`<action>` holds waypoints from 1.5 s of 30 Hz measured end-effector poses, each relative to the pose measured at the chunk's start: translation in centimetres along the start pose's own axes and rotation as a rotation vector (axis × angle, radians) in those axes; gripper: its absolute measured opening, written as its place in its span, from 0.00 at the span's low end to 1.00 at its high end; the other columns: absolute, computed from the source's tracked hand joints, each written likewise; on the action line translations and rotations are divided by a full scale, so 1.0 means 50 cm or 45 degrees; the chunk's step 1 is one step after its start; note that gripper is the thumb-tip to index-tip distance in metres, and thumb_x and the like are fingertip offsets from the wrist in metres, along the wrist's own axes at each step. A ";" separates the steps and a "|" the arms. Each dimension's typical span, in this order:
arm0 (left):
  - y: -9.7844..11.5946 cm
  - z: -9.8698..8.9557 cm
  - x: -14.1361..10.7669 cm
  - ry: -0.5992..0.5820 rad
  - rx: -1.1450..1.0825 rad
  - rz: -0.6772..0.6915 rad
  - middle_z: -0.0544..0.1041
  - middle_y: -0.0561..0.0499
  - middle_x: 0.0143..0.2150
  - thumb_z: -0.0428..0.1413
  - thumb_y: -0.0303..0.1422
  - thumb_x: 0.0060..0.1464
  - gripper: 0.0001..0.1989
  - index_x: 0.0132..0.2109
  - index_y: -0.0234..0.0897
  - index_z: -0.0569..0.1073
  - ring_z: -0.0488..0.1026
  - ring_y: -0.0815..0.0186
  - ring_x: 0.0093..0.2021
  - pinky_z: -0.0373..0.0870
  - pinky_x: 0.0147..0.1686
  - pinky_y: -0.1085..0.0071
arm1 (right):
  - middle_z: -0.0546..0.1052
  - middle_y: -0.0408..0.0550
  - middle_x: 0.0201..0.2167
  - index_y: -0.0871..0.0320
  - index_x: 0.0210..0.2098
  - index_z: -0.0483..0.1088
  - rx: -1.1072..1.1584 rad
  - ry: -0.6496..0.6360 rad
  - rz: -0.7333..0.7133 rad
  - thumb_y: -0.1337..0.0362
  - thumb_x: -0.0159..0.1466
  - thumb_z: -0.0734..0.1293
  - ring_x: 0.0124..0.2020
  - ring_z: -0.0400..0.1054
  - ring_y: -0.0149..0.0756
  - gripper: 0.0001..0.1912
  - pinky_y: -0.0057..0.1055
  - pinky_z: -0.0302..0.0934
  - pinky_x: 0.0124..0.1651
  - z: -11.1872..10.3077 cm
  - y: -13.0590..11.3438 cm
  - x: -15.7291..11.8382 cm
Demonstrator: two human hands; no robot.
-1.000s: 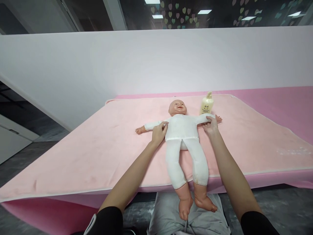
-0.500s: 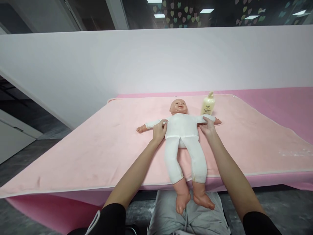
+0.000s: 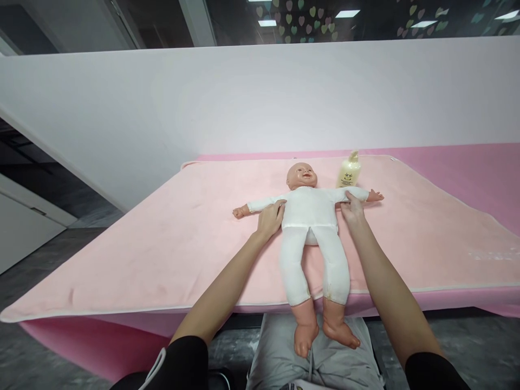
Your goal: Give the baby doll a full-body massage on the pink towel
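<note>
Holding is done by the right hand (image 3: 352, 210) on the doll's (image 3: 309, 208) three-o'clock arm (image 3: 360, 193); the left hand (image 3: 271, 219) is curled at its nine-o'clock arm (image 3: 260, 205), grip unclear. The doll is laid face-up on a pink blanket (image 3: 195, 244), a bottle (image 3: 348, 172) placed at one o'clock.

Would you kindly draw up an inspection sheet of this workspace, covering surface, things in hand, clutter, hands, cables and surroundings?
Surface: pink blanket, lightly wrinkled, over a pink cover.
Things in hand: doll lying face up, feet past the near edge.
Clutter: pump bottle standing behind one outstretched arm of the doll.
Hands: left hand touches the doll near its other armpit; right hand holds the arm by the bottle.
Cables: nothing seen.
Surroundings: white wall behind, dark window with heart shapes above.
</note>
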State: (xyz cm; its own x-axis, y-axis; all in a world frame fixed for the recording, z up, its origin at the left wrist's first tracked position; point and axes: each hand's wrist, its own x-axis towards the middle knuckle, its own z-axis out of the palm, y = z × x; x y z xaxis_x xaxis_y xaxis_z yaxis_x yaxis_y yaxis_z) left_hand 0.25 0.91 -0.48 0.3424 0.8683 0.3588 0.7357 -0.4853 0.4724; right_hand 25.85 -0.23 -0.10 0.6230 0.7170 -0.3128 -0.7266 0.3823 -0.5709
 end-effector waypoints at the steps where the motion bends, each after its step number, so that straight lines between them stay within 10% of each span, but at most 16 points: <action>1: 0.002 0.001 -0.002 0.012 -0.003 -0.008 0.76 0.45 0.47 0.40 0.35 0.62 0.19 0.53 0.38 0.69 0.72 0.59 0.48 0.66 0.48 0.63 | 0.75 0.40 0.30 0.60 0.36 0.67 0.003 0.007 0.014 0.79 0.58 0.62 0.30 0.70 0.23 0.11 0.20 0.69 0.40 -0.002 0.000 0.000; 15: 0.038 -0.038 -0.004 -0.033 0.390 -0.071 0.80 0.46 0.37 0.42 0.34 0.60 0.17 0.49 0.39 0.73 0.76 0.58 0.38 0.66 0.38 0.66 | 0.73 0.40 0.23 0.59 0.30 0.66 -0.224 -0.044 0.264 0.72 0.60 0.63 0.25 0.68 0.25 0.03 0.20 0.69 0.32 0.012 0.026 -0.039; 25: 0.103 -0.037 -0.059 0.239 0.300 0.473 0.76 0.46 0.26 0.44 0.33 0.59 0.15 0.40 0.36 0.75 0.73 0.64 0.29 0.65 0.34 0.68 | 0.74 0.41 0.25 0.59 0.34 0.66 -0.127 0.009 0.350 0.71 0.61 0.62 0.28 0.70 0.27 0.03 0.23 0.70 0.37 0.007 0.023 -0.025; 33: 0.121 -0.029 -0.092 0.156 -0.203 0.869 0.77 0.49 0.25 0.45 0.32 0.57 0.14 0.34 0.37 0.75 0.71 0.68 0.25 0.67 0.28 0.71 | 0.75 0.42 0.27 0.61 0.37 0.67 -0.102 -0.023 0.403 0.72 0.59 0.62 0.28 0.70 0.28 0.06 0.25 0.70 0.41 0.007 0.021 -0.024; 40: 0.162 -0.028 -0.208 -0.120 -0.384 1.163 0.76 0.51 0.24 0.46 0.31 0.53 0.11 0.32 0.38 0.74 0.71 0.68 0.27 0.69 0.34 0.68 | 0.75 0.42 0.28 0.61 0.37 0.67 -0.110 -0.028 0.395 0.72 0.61 0.61 0.26 0.69 0.27 0.06 0.25 0.70 0.39 0.010 0.018 -0.026; 45: 0.189 -0.032 -0.335 0.023 -0.273 0.844 0.78 0.50 0.31 0.51 0.35 0.52 0.08 0.34 0.41 0.74 0.73 0.62 0.40 0.62 0.55 0.56 | 0.75 0.42 0.26 0.59 0.34 0.67 -0.047 -0.018 0.385 0.71 0.59 0.62 0.28 0.71 0.29 0.04 0.27 0.70 0.41 0.010 0.016 -0.028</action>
State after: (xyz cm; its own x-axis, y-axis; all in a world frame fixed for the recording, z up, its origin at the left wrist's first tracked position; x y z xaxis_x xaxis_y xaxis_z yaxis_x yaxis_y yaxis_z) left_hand 0.54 -18.37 -0.71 0.6682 0.3810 0.6390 0.2426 -0.9235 0.2971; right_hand 24.25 -0.62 0.25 0.3757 0.8030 -0.4626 -0.8674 0.1290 -0.4806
